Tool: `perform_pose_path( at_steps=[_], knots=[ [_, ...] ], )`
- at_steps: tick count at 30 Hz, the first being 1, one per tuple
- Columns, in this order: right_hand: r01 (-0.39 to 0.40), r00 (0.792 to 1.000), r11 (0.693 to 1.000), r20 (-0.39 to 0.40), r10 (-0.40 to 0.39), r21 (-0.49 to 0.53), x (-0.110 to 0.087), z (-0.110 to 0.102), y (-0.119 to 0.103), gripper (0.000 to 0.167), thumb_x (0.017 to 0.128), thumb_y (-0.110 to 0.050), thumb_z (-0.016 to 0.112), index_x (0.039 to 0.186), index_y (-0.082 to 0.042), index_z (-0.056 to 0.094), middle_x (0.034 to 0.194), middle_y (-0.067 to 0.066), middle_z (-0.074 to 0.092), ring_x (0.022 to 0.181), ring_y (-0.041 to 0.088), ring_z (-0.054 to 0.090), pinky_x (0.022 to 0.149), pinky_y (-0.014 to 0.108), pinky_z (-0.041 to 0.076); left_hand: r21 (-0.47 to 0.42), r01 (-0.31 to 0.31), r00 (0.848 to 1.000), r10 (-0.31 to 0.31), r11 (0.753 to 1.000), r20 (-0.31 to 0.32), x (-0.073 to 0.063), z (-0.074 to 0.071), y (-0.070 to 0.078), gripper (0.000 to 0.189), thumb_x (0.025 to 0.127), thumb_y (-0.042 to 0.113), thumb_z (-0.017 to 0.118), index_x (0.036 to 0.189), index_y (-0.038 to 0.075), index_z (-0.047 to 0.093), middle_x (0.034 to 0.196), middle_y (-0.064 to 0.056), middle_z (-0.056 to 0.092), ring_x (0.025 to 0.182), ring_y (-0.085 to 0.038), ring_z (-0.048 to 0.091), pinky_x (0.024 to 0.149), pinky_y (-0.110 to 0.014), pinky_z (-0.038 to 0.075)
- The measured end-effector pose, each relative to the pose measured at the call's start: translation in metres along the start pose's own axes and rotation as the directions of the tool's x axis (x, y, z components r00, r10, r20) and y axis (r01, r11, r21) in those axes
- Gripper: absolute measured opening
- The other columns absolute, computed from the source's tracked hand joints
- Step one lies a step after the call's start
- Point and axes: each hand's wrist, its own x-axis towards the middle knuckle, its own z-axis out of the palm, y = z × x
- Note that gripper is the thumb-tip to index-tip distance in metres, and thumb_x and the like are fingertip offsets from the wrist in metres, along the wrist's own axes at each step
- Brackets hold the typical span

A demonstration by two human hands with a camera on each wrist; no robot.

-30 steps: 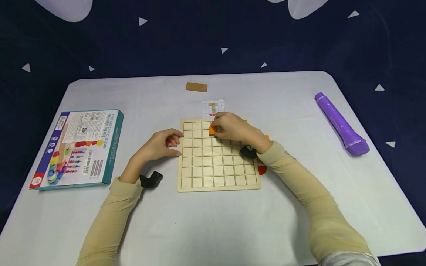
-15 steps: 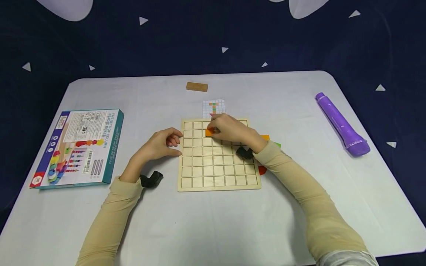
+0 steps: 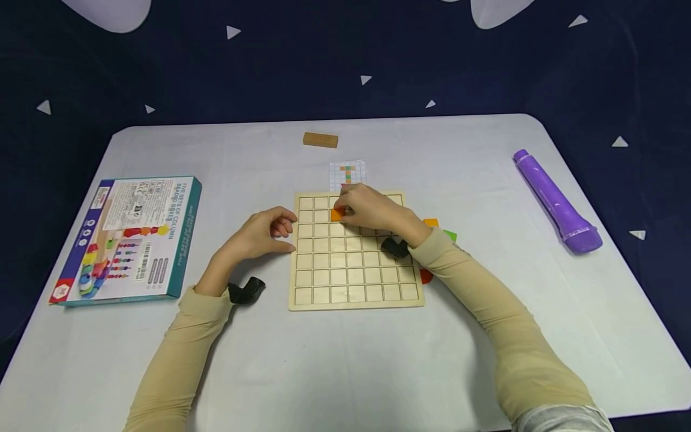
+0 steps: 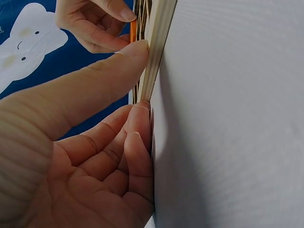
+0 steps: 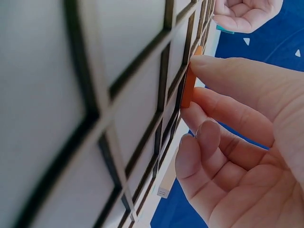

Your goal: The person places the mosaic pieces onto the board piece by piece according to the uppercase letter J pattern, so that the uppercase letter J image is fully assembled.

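Note:
A wooden grid board [image 3: 338, 262] lies in the middle of the table. My right hand [image 3: 372, 208] is over its upper rows and pinches an orange square tile [image 3: 337, 215] between thumb and fingers. The right wrist view shows this tile [image 5: 190, 85] lying along the grid ridges, thumb tip on its upper face. At the board's left edge is my left hand [image 3: 260, 233]. In the left wrist view, its thumb tip and fingertips touch the board's side [image 4: 154, 57], spaced apart along it. Just beyond the board lies a pattern card [image 3: 337, 174], partly covered by my right hand.
Orange [image 3: 430, 222], green [image 3: 450, 236] and red [image 3: 426, 276] pieces lie right of the board, partly behind my right forearm. A toy box [image 3: 129, 234] is at the left. A purple microphone-shaped object [image 3: 558, 204] lies at the right, and a wooden block [image 3: 321, 140] at the back.
My right hand has shifted slightly left across the upper rows with the orange tile. More of the orange and green pieces shows beside the forearm. My left hand has stayed put.

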Motion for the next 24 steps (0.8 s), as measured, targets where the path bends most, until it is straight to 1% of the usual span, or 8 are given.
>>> perform_pose_path(
  at_steps=[3,6,14,17,20,22,24],
  knots=[
    [-0.005,1.000,1.000,0.007,0.005,0.001,0.000,0.000,0.000,0.017,0.085,-0.008,0.066,0.099,-0.001,0.071,0.093,0.011,0.065,0.079,0.017,0.051,0.072,0.029,0.046,0.000,-0.005,1.000,0.005,1.000,0.000,0.000,0.000,0.000,0.050,0.072,0.002,0.077,0.116,-0.004,0.053,0.092,-0.011,0.056,0.082,-0.018,0.050,0.068,-0.016,0.042],
    [-0.008,1.000,1.000,0.011,0.009,0.000,0.001,0.000,-0.001,0.017,0.085,-0.008,0.066,0.099,-0.001,0.071,0.092,0.010,0.064,0.077,0.017,0.049,0.070,0.027,0.043,0.000,-0.001,1.000,0.001,1.000,-0.001,0.000,0.000,0.000,0.050,0.072,0.003,0.078,0.115,-0.003,0.053,0.092,-0.010,0.055,0.081,-0.018,0.049,0.067,-0.015,0.041],
    [0.002,1.000,1.000,0.022,-0.002,-0.004,0.001,0.000,-0.002,0.018,0.087,-0.010,0.065,0.102,-0.002,0.071,0.095,0.010,0.063,0.079,0.017,0.050,0.070,0.026,0.043,0.000,0.007,1.000,-0.007,1.000,0.004,0.000,0.001,0.001,0.050,0.072,0.003,0.078,0.116,-0.003,0.053,0.093,-0.010,0.056,0.083,-0.018,0.050,0.069,-0.015,0.042],
    [0.008,1.000,1.000,0.014,-0.008,-0.006,-0.001,-0.003,-0.002,0.019,0.087,-0.010,0.064,0.103,-0.002,0.070,0.096,0.011,0.063,0.080,0.019,0.053,0.072,0.028,0.046,-0.001,0.003,1.000,-0.003,1.000,0.004,0.001,0.001,0.001,0.051,0.072,0.003,0.078,0.116,-0.003,0.053,0.093,-0.010,0.056,0.082,-0.018,0.050,0.068,-0.015,0.042],
    [0.005,1.000,1.000,-0.004,-0.005,-0.010,-0.006,-0.008,-0.002,0.021,0.086,-0.010,0.065,0.105,-0.001,0.070,0.101,0.012,0.064,0.095,0.023,0.059,0.083,0.030,0.050,0.003,-0.001,1.000,0.001,1.000,0.004,0.000,0.000,0.000,0.051,0.072,0.003,0.078,0.116,-0.003,0.053,0.093,-0.011,0.055,0.082,-0.018,0.050,0.068,-0.016,0.042],
    [-0.007,1.000,1.000,-0.017,0.007,-0.008,-0.010,-0.012,-0.002,0.022,0.086,-0.011,0.066,0.106,-0.001,0.069,0.104,0.013,0.064,0.098,0.025,0.060,0.086,0.032,0.051,0.003,-0.001,1.000,0.001,1.000,0.002,0.000,0.000,0.000,0.051,0.072,0.002,0.078,0.116,-0.004,0.053,0.093,-0.011,0.055,0.082,-0.018,0.050,0.068,-0.016,0.042],
    [-0.017,0.999,1.000,-0.033,0.017,-0.006,-0.015,-0.016,-0.002,0.023,0.086,-0.010,0.066,0.107,0.000,0.069,0.106,0.013,0.064,0.097,0.025,0.061,0.086,0.032,0.052,0.004,-0.005,1.000,0.005,1.000,0.001,0.000,0.000,0.000,0.051,0.072,0.002,0.077,0.116,-0.004,0.053,0.093,-0.012,0.055,0.082,-0.018,0.050,0.069,-0.016,0.042]
  ],
)
